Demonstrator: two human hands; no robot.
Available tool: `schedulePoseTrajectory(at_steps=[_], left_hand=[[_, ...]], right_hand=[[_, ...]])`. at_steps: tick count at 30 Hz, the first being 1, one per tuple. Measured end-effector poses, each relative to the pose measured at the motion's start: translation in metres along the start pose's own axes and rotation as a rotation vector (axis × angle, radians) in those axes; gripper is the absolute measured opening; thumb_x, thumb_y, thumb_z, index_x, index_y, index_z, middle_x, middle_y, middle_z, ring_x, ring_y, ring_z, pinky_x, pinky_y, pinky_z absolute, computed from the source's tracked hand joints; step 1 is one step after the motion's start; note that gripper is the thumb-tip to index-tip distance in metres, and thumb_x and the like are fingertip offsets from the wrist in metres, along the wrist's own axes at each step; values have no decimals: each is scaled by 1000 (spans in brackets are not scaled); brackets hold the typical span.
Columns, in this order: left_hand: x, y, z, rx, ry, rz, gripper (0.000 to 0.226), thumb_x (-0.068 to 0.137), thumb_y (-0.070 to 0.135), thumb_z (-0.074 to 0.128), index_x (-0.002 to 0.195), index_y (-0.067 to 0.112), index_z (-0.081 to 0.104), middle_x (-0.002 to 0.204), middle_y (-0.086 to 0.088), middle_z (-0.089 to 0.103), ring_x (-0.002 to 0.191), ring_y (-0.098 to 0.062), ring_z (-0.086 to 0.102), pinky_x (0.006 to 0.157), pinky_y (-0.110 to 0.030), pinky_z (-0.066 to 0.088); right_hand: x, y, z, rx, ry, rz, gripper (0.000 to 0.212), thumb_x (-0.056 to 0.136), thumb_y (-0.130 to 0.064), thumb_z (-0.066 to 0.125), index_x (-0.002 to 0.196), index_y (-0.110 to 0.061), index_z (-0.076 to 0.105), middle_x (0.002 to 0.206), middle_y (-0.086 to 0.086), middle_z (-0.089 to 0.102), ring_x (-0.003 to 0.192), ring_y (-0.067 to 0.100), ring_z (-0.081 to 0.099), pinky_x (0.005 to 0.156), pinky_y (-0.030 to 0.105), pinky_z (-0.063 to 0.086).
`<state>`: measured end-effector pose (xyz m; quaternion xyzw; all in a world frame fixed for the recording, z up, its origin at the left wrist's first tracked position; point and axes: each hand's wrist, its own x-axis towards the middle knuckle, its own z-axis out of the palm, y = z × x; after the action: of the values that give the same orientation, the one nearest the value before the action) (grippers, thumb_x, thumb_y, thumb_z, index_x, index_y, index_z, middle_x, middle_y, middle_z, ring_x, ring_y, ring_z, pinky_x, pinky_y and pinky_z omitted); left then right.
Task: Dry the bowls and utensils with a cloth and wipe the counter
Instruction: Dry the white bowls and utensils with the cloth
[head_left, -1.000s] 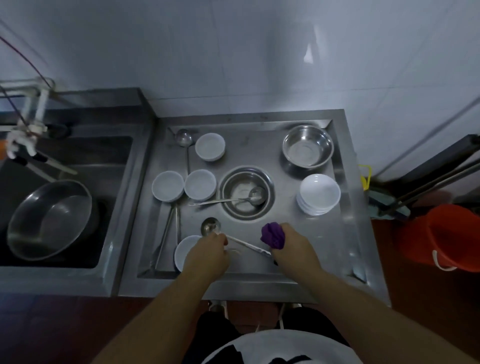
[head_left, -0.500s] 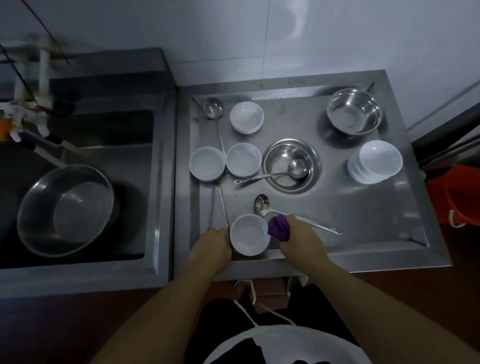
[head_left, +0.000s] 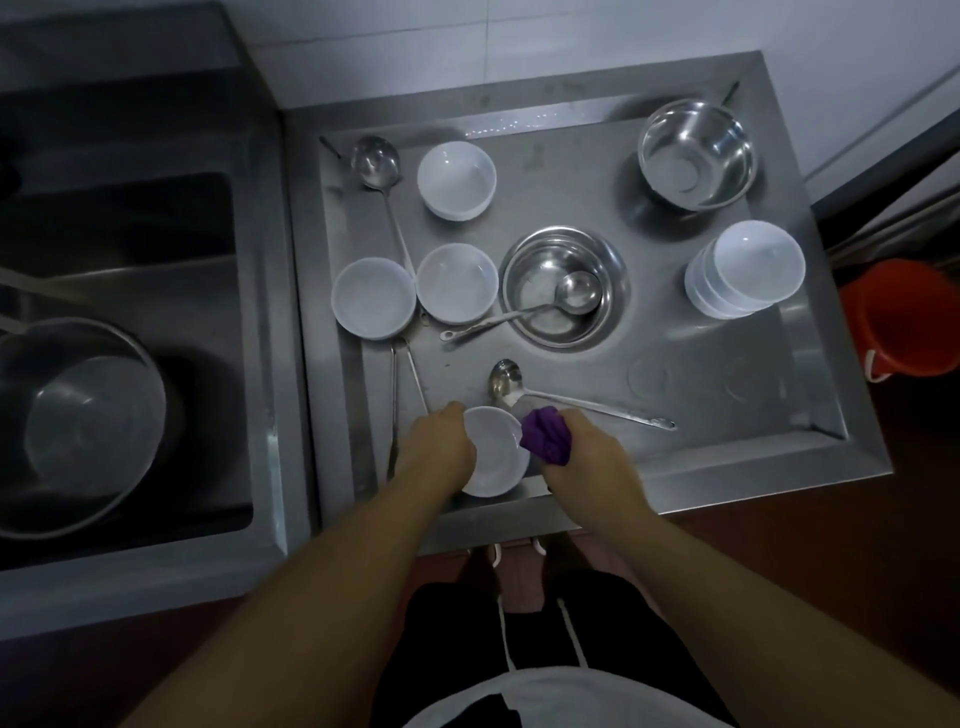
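Gripping white bowl (head_left: 491, 452) with left hand (head_left: 439, 449), bottom centre; clenching purple cloth (head_left: 546, 435) in right hand (head_left: 587, 457) at rim. Seemingly early: loose bowls, ladles, counter (head_left: 727, 395) awaiting.

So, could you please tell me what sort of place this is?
Probably a kitchen's washing-up area: a steel counter against a tiled wall, a deep sink beside it holding a large metal basin, and white bowls and ladles set out for drying.

Left hand (head_left: 436, 447) is gripping white bowl (head_left: 493, 457) at counter (head_left: 727, 467) front edge | right hand (head_left: 592, 462) is holding purple cloth (head_left: 545, 441) against bowl rim | ladle (head_left: 571, 400) is lying just behind.
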<state>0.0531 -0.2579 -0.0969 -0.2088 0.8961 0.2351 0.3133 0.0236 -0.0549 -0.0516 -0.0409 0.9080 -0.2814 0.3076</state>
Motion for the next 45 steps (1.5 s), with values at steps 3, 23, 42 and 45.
schedulePoseTrajectory(at_steps=[3,23,42,45], left_hand=[[4,3,-3,15,-6,-31,30,99,8,49,127,10,60,118,-16,69,105,-35,66,85,-48,59],[-58,-7,-81,-1154,-76,-274,25,90,21,70,111,10,65,116,-21,67,102,-40,72,81,-50,66],[-152,17,-182,-1500,-241,265,59,94,57,61,141,20,65,137,-15,70,126,-34,67,107,-51,55],[-156,12,-185,-1540,-291,286,65,97,68,49,143,25,64,141,-14,68,128,-32,67,97,-44,58]], right_hand=[[-3,5,-3,28,16,4,25,81,-16,67,96,-29,52,75,-6,62,69,14,59,55,32,39],[-36,-63,-81,572,174,-81,41,70,-60,75,103,-57,50,91,-17,73,80,1,72,66,23,56],[-77,-183,-113,367,186,-582,40,89,-37,77,120,-57,62,113,-34,67,108,-5,64,88,17,51],[-85,-186,-117,406,134,-607,42,86,-36,71,123,-54,64,112,-31,68,107,-2,65,86,16,53]])
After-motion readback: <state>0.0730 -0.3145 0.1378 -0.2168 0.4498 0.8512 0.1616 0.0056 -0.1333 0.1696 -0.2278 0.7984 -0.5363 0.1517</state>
